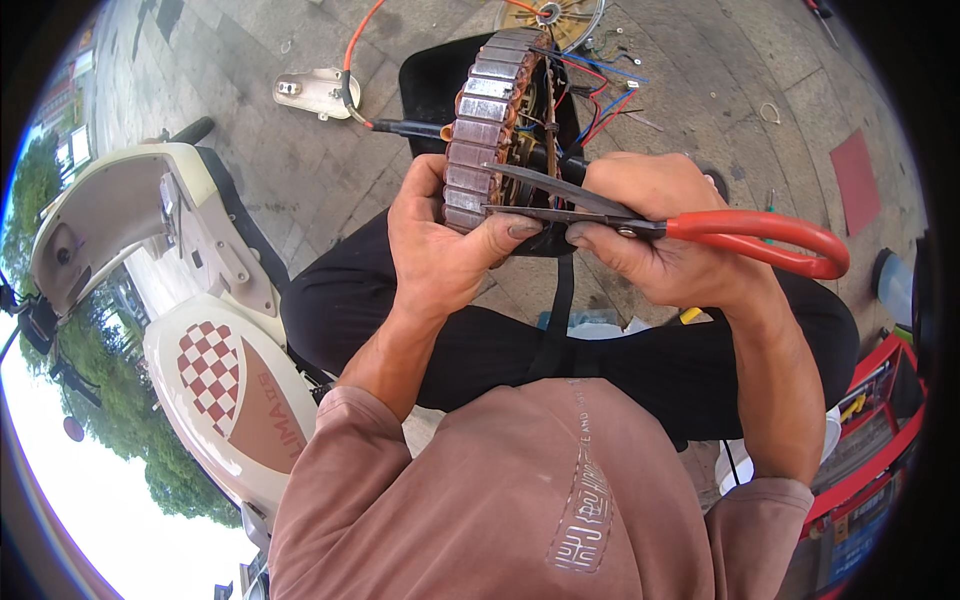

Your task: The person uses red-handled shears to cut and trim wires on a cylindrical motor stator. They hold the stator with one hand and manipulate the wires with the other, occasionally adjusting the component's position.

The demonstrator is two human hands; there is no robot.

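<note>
A motor stator (480,133) with a ring of steel teeth and copper windings stands on edge before me. My left hand (442,240) grips its lower rim, the thumb toward the winding side. In my right hand (660,225) is a pair of red-handled scissors (757,232), held near the pivot. Their blades are parted and point left, the tips over the stator's near edge. Red, blue and black wires (600,97) trail from the stator's right side. A black tube (409,129) on an orange cable meets its left side. My fingers on the far side are hidden.
Beneath the stator is a black seat-like support (427,82). A wheel hub (577,22) and a cream plastic cover (315,94) lie on the paving. A cream scooter (225,375) stands at left, a red tool box (862,480) at lower right. A red sheet (856,182) lies at right.
</note>
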